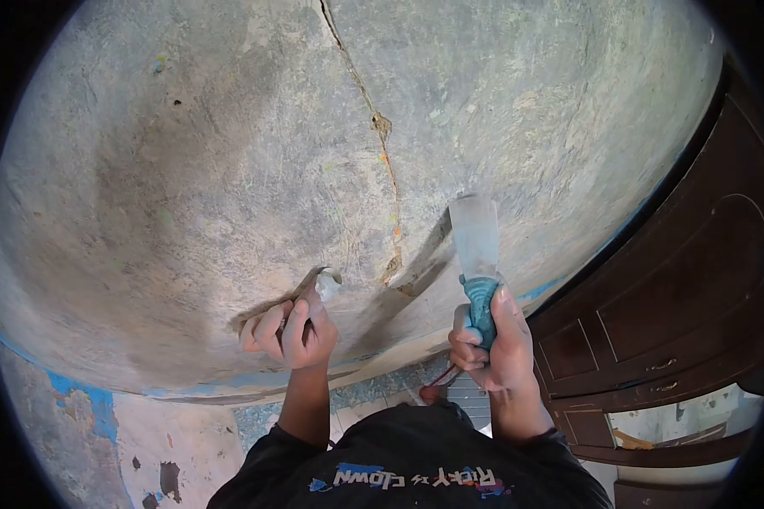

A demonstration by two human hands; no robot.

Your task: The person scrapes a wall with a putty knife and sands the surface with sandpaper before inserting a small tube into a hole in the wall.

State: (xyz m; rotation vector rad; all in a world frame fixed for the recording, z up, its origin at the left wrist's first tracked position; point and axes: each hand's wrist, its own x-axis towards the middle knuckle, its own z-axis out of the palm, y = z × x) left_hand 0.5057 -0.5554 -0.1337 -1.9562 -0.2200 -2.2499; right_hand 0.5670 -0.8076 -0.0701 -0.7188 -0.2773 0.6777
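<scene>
My right hand (pixel 501 339) is wrapped around the teal handle of a putty knife (pixel 475 236), its broad blade pointing up over the wall and casting a shadow to the left. Lower on the wall, my left hand (pixel 293 335) has its fingers curled close to the surface. At its fingertips is a small whitish lump (pixel 326 284), whose material I cannot tell. Between the hands and above them, a thin crack (pixel 394 191) runs down the rough grey wall (pixel 229 170), with a chipped brownish hole partway along and another broken spot near its lower end.
Dark wooden furniture (pixel 654 314) with panelled doors and handles stands at the right. Blue paint patches (pixel 81 394) show along the wall's lower left. Tiled floor and a red object (pixel 433 394) lie below, beyond my black shirt (pixel 416 462).
</scene>
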